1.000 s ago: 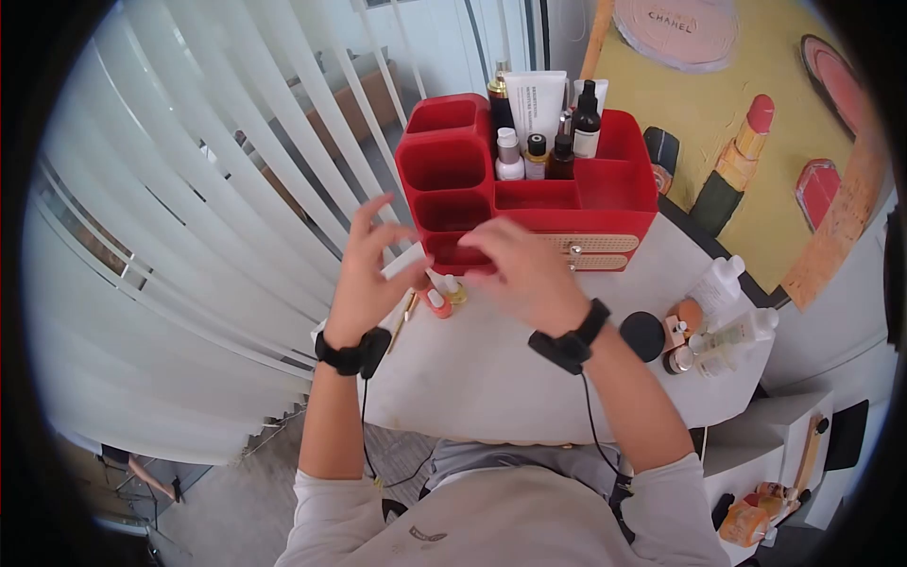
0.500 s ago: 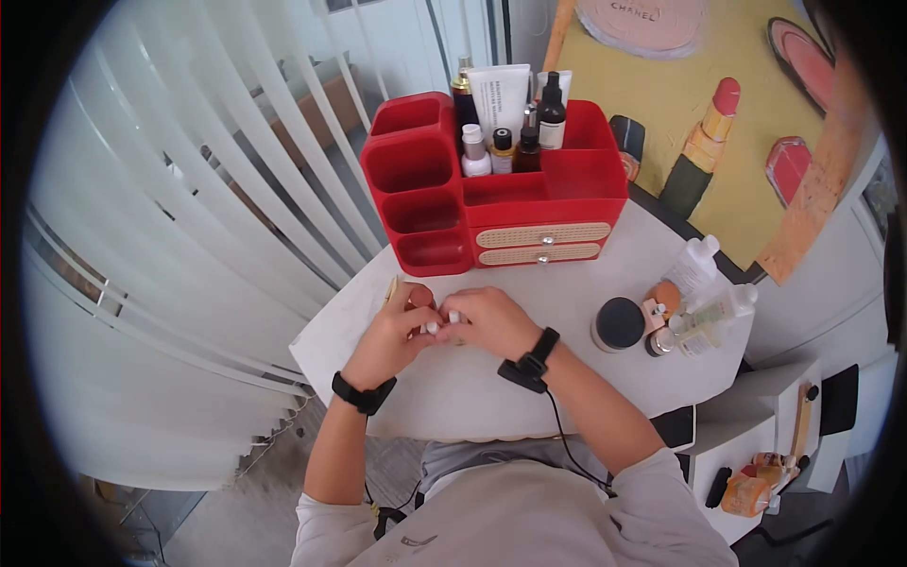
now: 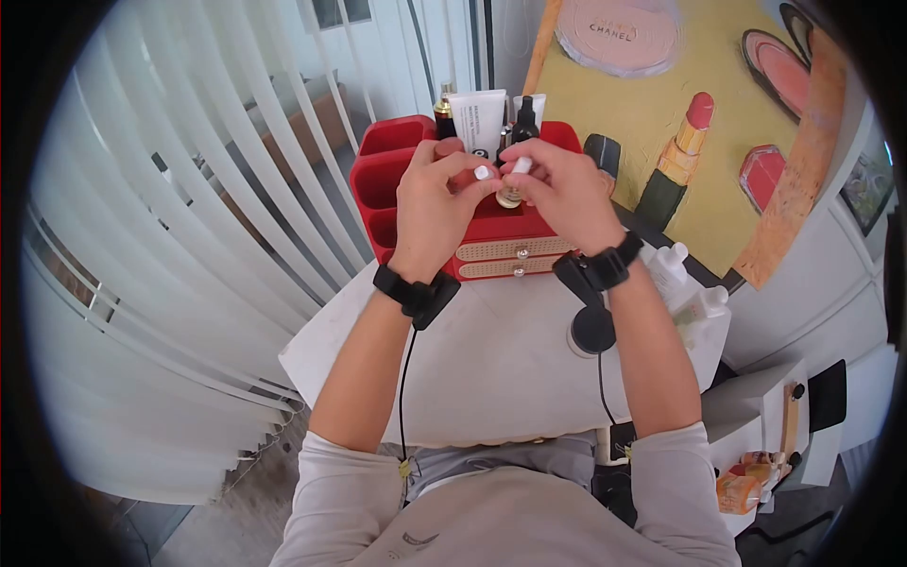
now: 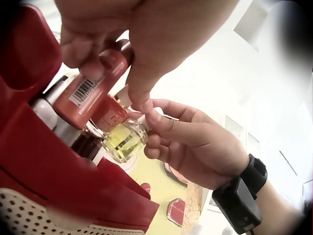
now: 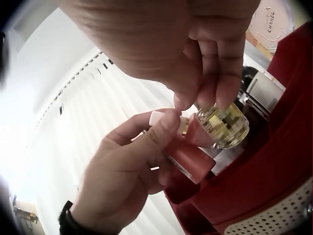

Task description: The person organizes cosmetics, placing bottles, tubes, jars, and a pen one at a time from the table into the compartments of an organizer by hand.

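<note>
My left hand (image 3: 435, 213) is over the middle of a red organizer (image 3: 510, 225). Its fingers hold a coral bottle (image 4: 88, 93) with a barcode, and its thumb and fingertips pinch a small red bottle (image 4: 108, 113) by its white cap. Beside it, my right hand (image 3: 572, 194) pinches the white cap of a small clear glass bottle (image 4: 126, 139) with yellow liquid. This glass bottle hangs above a front compartment, close beside the red one. In the right wrist view, the right fingers (image 5: 208, 73) cover part of the glass bottle's top.
In the organizer's back stand a white tube (image 3: 477, 118) and a black-topped bottle (image 3: 525, 118). A black-lidded jar (image 3: 592, 331) and white bottles (image 3: 699, 302) stand on the table's right. A painting (image 3: 652, 142) leans behind; vertical blinds (image 3: 208, 236) hang at left.
My hands moved from above the table to the bottles, gathered them in front of the organizer, then lifted them forward over it. The small bottles have left the tabletop.
</note>
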`<state>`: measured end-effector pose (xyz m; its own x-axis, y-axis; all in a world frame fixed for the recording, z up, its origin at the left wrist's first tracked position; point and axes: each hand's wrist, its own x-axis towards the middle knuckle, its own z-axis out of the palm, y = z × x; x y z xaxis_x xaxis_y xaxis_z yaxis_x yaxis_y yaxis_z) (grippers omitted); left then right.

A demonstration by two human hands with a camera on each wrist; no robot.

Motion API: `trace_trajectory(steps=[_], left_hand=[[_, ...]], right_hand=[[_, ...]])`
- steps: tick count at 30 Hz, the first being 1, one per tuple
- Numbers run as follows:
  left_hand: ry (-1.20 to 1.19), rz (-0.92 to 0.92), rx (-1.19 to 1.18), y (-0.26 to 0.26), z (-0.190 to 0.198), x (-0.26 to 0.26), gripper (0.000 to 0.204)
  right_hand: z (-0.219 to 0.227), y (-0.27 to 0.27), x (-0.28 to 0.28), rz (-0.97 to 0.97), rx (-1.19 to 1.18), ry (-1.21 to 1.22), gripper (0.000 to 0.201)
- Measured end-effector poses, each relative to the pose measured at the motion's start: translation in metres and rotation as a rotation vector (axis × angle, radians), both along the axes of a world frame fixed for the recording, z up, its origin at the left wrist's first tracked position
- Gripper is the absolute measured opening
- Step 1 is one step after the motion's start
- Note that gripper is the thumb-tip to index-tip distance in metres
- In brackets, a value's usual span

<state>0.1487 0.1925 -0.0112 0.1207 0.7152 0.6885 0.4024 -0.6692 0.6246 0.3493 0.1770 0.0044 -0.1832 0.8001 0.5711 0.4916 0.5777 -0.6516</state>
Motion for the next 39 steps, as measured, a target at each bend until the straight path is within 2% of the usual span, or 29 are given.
trace_trajectory(steps=[5,8,11,15,17,18,19,23,25,26,28,29,31,33,36,38,39], left_hand=[[0.050,0.054,-0.014,0.004,-0.018,0.001,0.021],[0.011,0.025,-0.139,0.007,-0.031,0.001,0.022],[0.225,0.245,0.013,-0.001,-0.032,0.003,0.034],[0.225,0.214,0.009,0.000,-0.036,0.004,0.033],[0.137,0.155,-0.011,-0.006,-0.035,0.003,0.028],[0.085,0.123,0.069,-0.006,-0.038,-0.002,0.028],[0.108,0.135,0.184,-0.007,-0.039,-0.008,0.028],[0.066,0.207,0.219,-0.046,-0.037,-0.021,0.018],[-0.002,0.177,0.185,-0.062,-0.049,-0.018,0.014],[0.014,0.061,0.129,-0.066,-0.060,-0.018,0.013],[0.025,-0.133,0.000,-0.077,-0.073,-0.011,0.011],[0.007,-0.147,0.006,-0.078,-0.082,-0.008,0.011],[0.027,-0.339,-0.259,-0.076,-0.104,0.002,0.012],[0.059,-0.395,-0.282,-0.076,-0.112,0.010,0.014],[0.100,-0.464,-0.307,-0.076,-0.117,0.015,0.018],[0.103,-0.488,-0.318,-0.075,-0.121,0.010,0.020],[0.119,-0.470,-0.321,-0.075,-0.123,0.007,0.022]], right_hand=[[-0.021,0.015,0.001,0.091,-0.005,0.021,0.021],[-0.030,0.016,-0.001,0.088,-0.031,-0.027,0.020],[-0.033,0.017,-0.003,0.039,-0.048,-0.062,0.019],[-0.039,0.020,0.002,0.096,-0.038,-0.038,0.022],[-0.035,0.011,0.009,0.102,0.060,-0.013,0.025],[-0.035,0.006,0.017,0.115,0.044,0.032,0.034],[-0.030,-0.004,0.025,0.124,0.047,0.094,0.033],[-0.019,-0.054,0.071,0.003,0.049,0.040,0.024],[-0.017,-0.079,0.089,-0.093,-0.255,-0.184,0.021],[-0.023,-0.093,0.093,-0.068,-0.303,-0.200,0.023],[-0.053,-0.115,0.092,-0.118,-0.228,-0.347,0.027],[-0.079,-0.121,0.088,-0.144,0.005,-0.497,0.029],[-0.100,-0.139,0.064,-0.078,-0.055,-0.469,0.027],[-0.105,-0.145,0.053,-0.083,-0.048,-0.457,0.027],[-0.097,-0.143,0.056,-0.102,-0.159,-0.391,0.027],[-0.089,-0.136,0.074,-0.270,0.066,-0.370,0.024],[-0.080,-0.139,0.081,-0.264,0.066,-0.359,0.024]])
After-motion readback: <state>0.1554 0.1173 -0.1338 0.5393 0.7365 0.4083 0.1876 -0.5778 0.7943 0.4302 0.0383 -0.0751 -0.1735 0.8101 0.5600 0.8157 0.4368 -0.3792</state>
